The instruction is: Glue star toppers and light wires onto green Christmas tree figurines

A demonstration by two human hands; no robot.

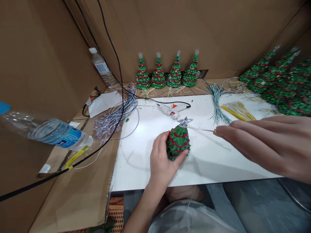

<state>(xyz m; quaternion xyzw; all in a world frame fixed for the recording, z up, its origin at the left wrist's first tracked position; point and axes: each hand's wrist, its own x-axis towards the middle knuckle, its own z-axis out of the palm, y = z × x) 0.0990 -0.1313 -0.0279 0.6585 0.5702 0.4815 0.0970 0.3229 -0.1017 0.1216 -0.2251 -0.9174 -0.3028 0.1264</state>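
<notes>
We grip the small tree (178,139) in our left hand (160,158), at the front of the white table (136,173); our right hand (264,142) pinches a thin rod (202,129), tip at the star (185,121). Glue gun (167,110) behind.

left hand (161,158) and right hand (264,142) both left bare, left forearm (145,204) uncovered by any sleeve, a pale grey, softly creased garment (175,218) worn over the lap, its front crossed lengthwise by a thin whitish strand (189,210)
</notes>
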